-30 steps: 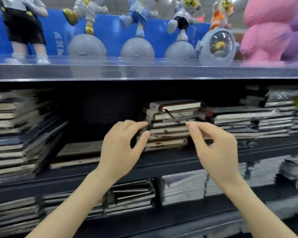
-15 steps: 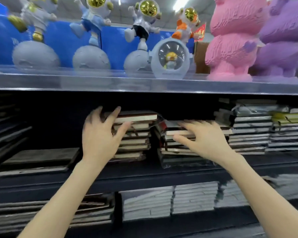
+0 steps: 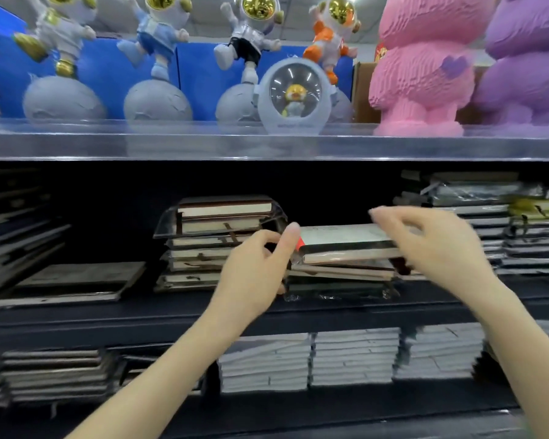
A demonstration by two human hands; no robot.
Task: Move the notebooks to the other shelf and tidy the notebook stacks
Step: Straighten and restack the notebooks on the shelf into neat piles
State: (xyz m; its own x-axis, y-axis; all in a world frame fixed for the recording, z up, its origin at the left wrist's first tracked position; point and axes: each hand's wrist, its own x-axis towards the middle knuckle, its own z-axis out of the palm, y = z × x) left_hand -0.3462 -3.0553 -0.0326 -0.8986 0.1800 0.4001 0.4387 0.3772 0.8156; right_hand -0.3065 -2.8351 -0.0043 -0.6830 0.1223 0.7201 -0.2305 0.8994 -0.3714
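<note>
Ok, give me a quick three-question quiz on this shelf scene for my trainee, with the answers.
1. The left hand and right hand both grip: A a figure, B the top notebook, C a lower-shelf stack?
2. True or false: the pink figure stands on the top shelf.
3. What colour marks the top notebook's left end?
Key: 1 B; 2 true; 3 red.

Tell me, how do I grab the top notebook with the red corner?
Take the top notebook by its two short ends, left hand on one, right hand on the other, reaching in from the front. It lies flat and wide, with the taller stack close on its left, so pinching the ends is probably easiest.
</note>
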